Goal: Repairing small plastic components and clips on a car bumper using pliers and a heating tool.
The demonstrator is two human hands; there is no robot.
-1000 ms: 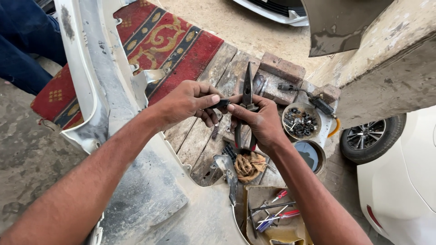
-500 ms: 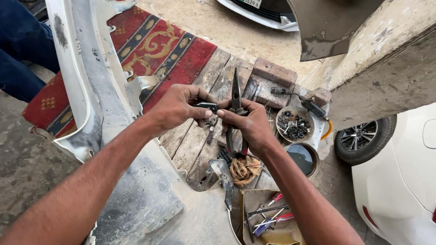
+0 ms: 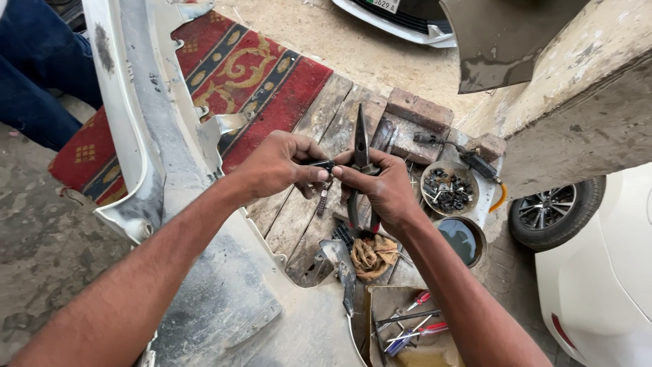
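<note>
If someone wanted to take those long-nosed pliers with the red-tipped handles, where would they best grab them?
Probably by the two handles, coming from below, the wearer's side. The long-nosed pliers stand nearly upright with the thin pointed nose up and the handles hanging beneath the right hand, which wraps the middle. The left hand pinches a small dark part beside them, so that side is crowded.

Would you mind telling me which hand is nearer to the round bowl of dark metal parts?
Right. The right hand, gripping the pliers, sits just left of the bowl; the left hand lies farther left, beyond it.
</note>
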